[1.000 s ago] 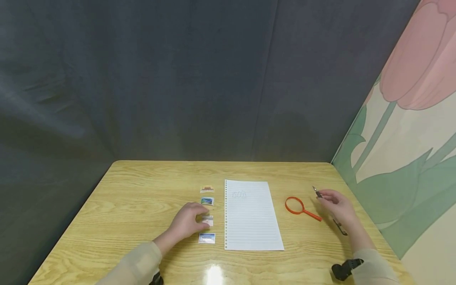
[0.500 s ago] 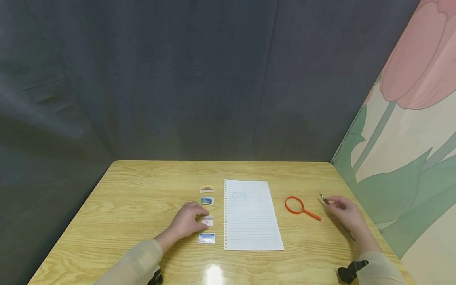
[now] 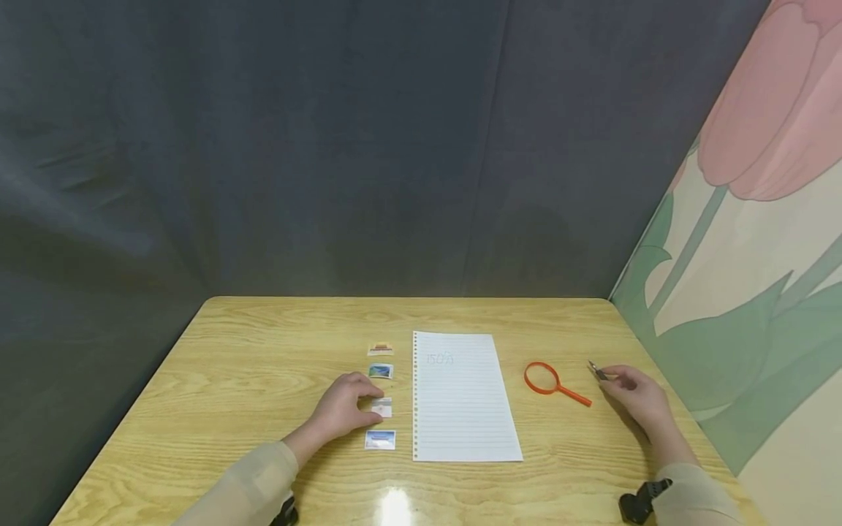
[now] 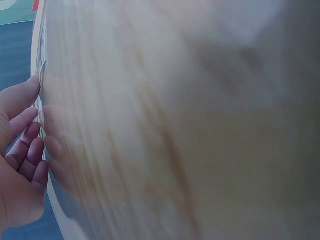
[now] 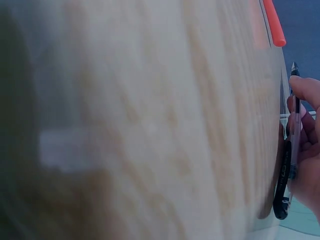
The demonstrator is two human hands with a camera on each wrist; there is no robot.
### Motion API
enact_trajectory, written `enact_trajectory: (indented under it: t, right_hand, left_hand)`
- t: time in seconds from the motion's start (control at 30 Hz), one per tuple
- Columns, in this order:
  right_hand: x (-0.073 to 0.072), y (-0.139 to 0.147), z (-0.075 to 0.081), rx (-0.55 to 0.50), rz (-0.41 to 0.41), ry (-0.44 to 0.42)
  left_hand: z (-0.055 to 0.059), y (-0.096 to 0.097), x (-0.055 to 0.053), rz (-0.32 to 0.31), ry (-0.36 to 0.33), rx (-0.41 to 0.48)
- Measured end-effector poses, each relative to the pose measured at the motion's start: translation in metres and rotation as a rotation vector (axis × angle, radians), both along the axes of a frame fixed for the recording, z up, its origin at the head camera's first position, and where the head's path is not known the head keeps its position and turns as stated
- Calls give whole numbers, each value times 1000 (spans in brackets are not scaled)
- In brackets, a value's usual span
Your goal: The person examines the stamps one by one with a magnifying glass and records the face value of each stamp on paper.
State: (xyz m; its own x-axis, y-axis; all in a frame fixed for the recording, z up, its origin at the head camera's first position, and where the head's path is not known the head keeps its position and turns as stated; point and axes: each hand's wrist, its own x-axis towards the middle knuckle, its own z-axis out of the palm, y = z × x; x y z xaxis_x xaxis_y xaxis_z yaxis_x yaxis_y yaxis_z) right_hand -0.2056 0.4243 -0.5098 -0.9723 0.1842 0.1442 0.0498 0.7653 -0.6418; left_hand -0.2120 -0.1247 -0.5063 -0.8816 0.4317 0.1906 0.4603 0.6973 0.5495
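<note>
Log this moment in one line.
left hand: at third-farthest card | right hand: holds pen | magnifier: between paper and right hand

Lined paper (image 3: 463,409) lies between hands (image 3: 345,407) (image 3: 638,398), the right pinching a pen (image 3: 597,370).

My head cam looks forward and down from the near side, far enough back to get the tabletop (image 3: 250,372), my left hand (image 3: 342,405), right hand (image 3: 636,398) and the dark curtain (image 3: 342,146). Wrist cams sit super close to the wood and tipped sideways, left hand jammed at the left edge of one, right hand at the right edge of the other. Head and right wrist both catch my pen (image 5: 294,136) and the orange magnifier handle (image 5: 273,22).
</note>
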Motion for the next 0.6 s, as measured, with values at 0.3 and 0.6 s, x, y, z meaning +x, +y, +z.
enact_trajectory:
  t: [0.3, 0.6]
  right_hand:
    - [-1, -2, 2, 47, 21, 10]
    - [3, -7, 8, 103, 55, 46]
  left_hand:
    - [-1, -1, 0, 1, 3, 11]
    - [0, -1, 1, 3, 1, 11]
